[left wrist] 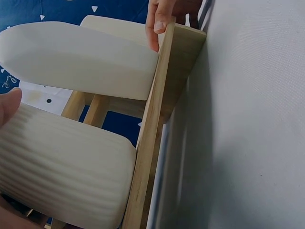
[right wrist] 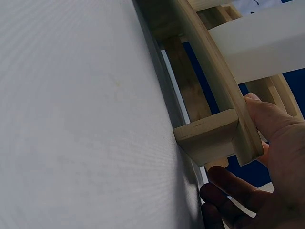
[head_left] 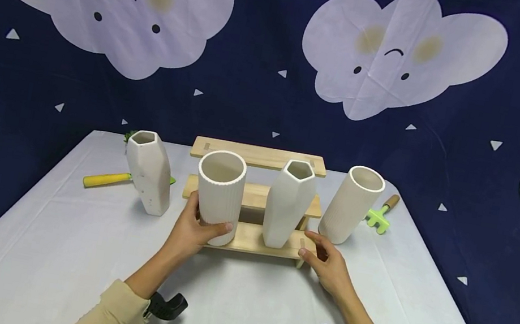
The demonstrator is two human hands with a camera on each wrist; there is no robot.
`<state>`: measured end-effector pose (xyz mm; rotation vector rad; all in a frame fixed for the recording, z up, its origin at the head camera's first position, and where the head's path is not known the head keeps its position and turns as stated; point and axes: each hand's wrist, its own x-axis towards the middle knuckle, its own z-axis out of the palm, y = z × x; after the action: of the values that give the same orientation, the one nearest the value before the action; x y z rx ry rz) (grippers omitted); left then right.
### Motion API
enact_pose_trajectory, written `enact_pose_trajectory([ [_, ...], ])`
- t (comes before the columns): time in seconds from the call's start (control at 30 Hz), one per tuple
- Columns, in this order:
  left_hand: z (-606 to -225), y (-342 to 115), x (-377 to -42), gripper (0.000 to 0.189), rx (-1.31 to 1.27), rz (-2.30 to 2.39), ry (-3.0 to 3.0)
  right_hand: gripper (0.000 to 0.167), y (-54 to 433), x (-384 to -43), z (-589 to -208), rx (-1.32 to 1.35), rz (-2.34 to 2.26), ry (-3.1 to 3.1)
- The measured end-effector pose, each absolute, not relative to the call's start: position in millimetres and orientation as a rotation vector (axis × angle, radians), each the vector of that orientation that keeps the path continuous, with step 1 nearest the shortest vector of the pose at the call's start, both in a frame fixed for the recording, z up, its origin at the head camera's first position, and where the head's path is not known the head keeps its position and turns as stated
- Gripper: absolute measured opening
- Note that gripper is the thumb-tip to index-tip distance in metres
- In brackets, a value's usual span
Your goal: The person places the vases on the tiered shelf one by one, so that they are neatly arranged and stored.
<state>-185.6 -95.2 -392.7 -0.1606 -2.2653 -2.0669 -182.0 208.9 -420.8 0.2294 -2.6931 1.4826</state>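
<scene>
A tall white ribbed vase [head_left: 219, 195] stands on the lowest step of a three-tier wooden plant stand [head_left: 246, 244]. My left hand [head_left: 195, 225] grips its lower part, thumb across the front. To its right on the same step is a white faceted vase [head_left: 286, 203], untouched. At the right end of that step my right hand [head_left: 331, 263] holds the plant stand. In the right wrist view its thumb [right wrist: 267, 112] lies on the board's top and the other fingers curl beside the end. The left wrist view shows the ribbed vase's base [left wrist: 109, 176] against the board.
Left of the stand, another faceted vase [head_left: 150, 172] stands on the white tablecloth [head_left: 43, 252], near a yellow-handled tool [head_left: 107, 180]. A second ribbed vase [head_left: 352, 203] stands on the right, beside a small green rake [head_left: 377, 220]. A dark blue cloud-patterned curtain [head_left: 248, 108] hangs behind.
</scene>
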Motion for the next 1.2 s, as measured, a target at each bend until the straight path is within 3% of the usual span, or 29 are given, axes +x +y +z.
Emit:
enact_pose_trajectory([
  [0.5, -393, -93, -186, 0.087, -0.147, -2.058, -2.284, 0.047, 222, -199, -453, 0.264, 1.459, -2.68],
  [1.2, -392, -95, -186, 0.091, -0.198, -1.973, -2.326, 0.047, 224, -200, -454, 0.244, 1.47, -2.682],
])
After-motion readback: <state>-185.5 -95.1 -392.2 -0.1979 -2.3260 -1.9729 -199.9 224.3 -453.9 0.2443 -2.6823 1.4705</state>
